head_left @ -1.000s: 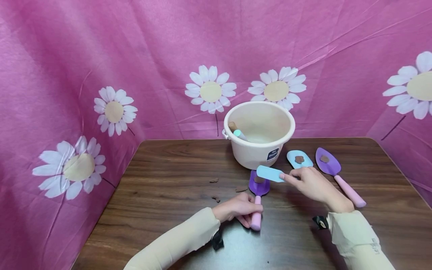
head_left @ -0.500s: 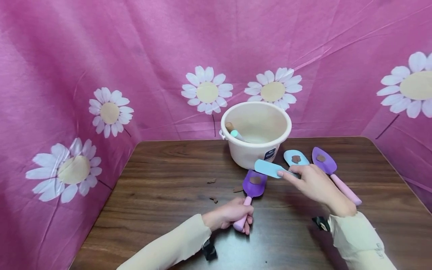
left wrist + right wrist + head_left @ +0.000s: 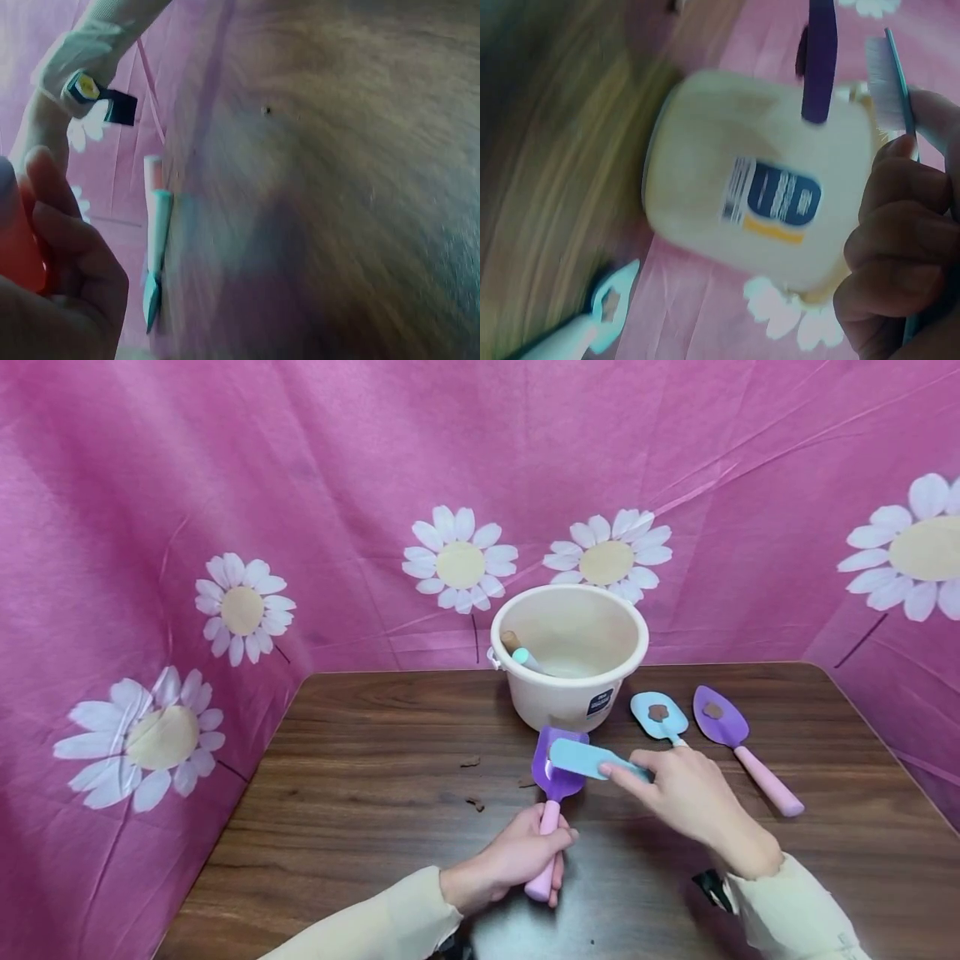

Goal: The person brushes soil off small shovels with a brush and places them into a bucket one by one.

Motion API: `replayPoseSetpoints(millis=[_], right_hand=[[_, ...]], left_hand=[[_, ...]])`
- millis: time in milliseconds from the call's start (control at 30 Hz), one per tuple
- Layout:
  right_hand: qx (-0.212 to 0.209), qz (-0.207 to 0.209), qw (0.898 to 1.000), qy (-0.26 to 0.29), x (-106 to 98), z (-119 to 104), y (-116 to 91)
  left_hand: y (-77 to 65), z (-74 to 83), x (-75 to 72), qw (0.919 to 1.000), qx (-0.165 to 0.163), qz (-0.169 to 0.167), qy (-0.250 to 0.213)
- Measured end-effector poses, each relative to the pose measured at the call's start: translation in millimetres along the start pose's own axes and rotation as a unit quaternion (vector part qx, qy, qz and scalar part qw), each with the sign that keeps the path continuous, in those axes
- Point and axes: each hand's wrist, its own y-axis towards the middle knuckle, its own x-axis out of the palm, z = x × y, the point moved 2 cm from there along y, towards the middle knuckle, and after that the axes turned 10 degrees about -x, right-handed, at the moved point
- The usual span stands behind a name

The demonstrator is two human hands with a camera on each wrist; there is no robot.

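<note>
My left hand (image 3: 517,852) grips the pink handle of a small purple shovel (image 3: 551,789), raised above the table. My right hand (image 3: 686,793) holds a light blue brush (image 3: 581,757) over the shovel's blade, hiding part of it. White bristles (image 3: 885,82) show on the brush in the right wrist view. A brown lump (image 3: 802,52) shows beside the purple blade there; whether bristles touch it, I cannot tell. Right of the brush lie a light blue shovel (image 3: 672,727) and a pointed purple shovel (image 3: 727,727), each with a brown patch on its blade.
Behind the hands stands a cream bucket (image 3: 555,702) with a brown-ended and a mint-ended handle (image 3: 522,657) inside. Several brown scraps (image 3: 475,804) lie on the wooden table (image 3: 360,760) left of the shovel. A pink flowered cloth (image 3: 360,485) hangs around the back and sides.
The brush has come down and left, from above the shovel's right side to over its blade. My left hand has turned the shovel and lifted it toward the brush.
</note>
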Motion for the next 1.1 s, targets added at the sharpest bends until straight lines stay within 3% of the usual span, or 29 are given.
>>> replayPoseSetpoints(millis=[233,600,833,1100], right_hand=[[-0.011,-0.037,0.999,0.009,11,-16,-1],[-0.008,-0.112,0.993,0.024,17,-21,-3],[-0.007,-0.093,0.995,0.042,19,-14,-4],[0.0,-0.06,0.998,0.024,22,-1,-3]], left_hand=[[-4.5,-1.0,11.2,0.9997,0.01,0.019,0.014],[-5.4,-7.2,12.2,0.9968,0.021,0.055,0.053],[-7.2,-7.4,10.3,0.9953,0.031,0.054,0.073],[-9.4,-9.4,12.2,0.9966,0.021,0.041,0.069]])
